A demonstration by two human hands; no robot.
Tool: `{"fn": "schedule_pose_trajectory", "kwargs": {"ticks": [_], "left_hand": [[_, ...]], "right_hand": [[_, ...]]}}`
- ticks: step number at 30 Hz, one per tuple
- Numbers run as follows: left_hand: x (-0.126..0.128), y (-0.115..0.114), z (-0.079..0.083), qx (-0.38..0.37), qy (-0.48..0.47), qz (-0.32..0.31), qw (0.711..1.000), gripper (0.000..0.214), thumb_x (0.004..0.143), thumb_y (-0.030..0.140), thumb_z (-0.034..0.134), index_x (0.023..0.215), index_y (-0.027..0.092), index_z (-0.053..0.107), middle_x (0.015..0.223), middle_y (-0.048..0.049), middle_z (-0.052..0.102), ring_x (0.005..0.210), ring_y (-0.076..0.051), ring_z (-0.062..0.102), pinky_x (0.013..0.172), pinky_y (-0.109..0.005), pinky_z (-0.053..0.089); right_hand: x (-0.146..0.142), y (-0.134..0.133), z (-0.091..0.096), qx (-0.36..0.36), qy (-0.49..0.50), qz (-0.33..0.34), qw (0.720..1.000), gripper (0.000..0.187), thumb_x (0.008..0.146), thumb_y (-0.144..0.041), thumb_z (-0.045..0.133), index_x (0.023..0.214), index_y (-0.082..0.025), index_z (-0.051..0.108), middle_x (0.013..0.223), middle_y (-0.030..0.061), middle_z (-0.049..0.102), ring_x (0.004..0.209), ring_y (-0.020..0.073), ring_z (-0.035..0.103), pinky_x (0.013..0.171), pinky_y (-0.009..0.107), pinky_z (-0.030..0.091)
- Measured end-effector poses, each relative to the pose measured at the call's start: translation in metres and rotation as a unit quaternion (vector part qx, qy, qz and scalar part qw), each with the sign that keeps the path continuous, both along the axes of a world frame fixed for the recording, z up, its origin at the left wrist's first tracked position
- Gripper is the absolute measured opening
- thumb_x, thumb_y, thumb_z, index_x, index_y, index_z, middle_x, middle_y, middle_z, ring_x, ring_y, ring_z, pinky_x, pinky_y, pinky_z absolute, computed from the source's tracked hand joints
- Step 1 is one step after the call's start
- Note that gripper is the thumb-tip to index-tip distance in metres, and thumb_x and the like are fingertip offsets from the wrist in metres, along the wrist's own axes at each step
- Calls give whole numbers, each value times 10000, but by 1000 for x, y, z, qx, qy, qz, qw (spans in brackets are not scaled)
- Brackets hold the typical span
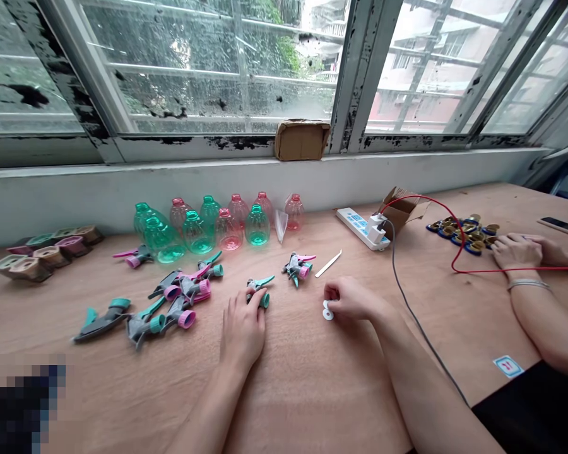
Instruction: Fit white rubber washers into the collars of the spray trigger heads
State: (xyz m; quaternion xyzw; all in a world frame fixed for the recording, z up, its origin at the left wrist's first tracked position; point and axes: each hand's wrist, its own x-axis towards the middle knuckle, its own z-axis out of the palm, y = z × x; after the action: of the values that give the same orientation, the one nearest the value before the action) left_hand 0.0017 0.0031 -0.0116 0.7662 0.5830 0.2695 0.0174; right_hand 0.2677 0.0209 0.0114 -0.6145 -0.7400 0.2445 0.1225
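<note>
My left hand (242, 331) rests on the table with its fingers closed around a grey spray trigger head (264, 300) with a teal lever and collar. Farther right, my right hand (353, 299) pinches at small white ring washers (328, 314) on the tabletop; the fingers partly cover them. Between and beyond the hands lie some more spray trigger heads (297, 268) in grey, pink and teal. A thin cream-coloured strip (328, 263) lies just beyond my right hand. More spray trigger heads (189, 287) are piled to the left of my left hand.
Green and pink clear bottles (199, 233) stand along the wall, beside a small clear pointed piece (281, 226). A power strip (360, 227) with a grey cable (409, 302) and red cable (459, 243) lies right. Another person's hands (518, 252) are near gold-and-blue pieces (473, 233).
</note>
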Motion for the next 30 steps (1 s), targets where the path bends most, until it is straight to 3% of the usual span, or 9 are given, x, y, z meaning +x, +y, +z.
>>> {"fn": "schedule_pose_trajectory", "kwargs": {"ticks": [8,16,20,30], "left_hand": [[0,-1,3,-1,-8,-4,1000,338,841,186,505,1155,256,612,1143,-83,560,1008,-263,523,883,-411,446],[0,-2,2,7,-12,-3,1000,327,838,186,519,1145,262,602,1131,-81,560,1020,-257,521,891,-407,441],[0,-2,3,9,-23,-6,1000,304,839,194,522,1128,257,590,1141,-78,556,1051,-266,519,901,-416,440],[1,1,4,0,-69,-15,997,253,856,207,503,1104,224,554,1098,-79,565,1034,-250,537,923,-411,443]], "right_hand": [[3,-3,5,6,1,25,1000,70,650,-149,610,694,-182,653,672,-7,642,590,111,525,504,203,317],[5,-1,-2,-34,24,12,999,91,632,-142,615,711,-175,647,673,-7,657,589,111,539,506,198,327],[5,0,-4,-21,26,13,999,65,620,-139,619,674,-174,626,659,-13,651,589,105,529,513,194,326],[4,-2,-3,-25,80,73,994,100,652,-118,585,731,-176,604,647,-37,611,569,93,515,493,181,334]]}}
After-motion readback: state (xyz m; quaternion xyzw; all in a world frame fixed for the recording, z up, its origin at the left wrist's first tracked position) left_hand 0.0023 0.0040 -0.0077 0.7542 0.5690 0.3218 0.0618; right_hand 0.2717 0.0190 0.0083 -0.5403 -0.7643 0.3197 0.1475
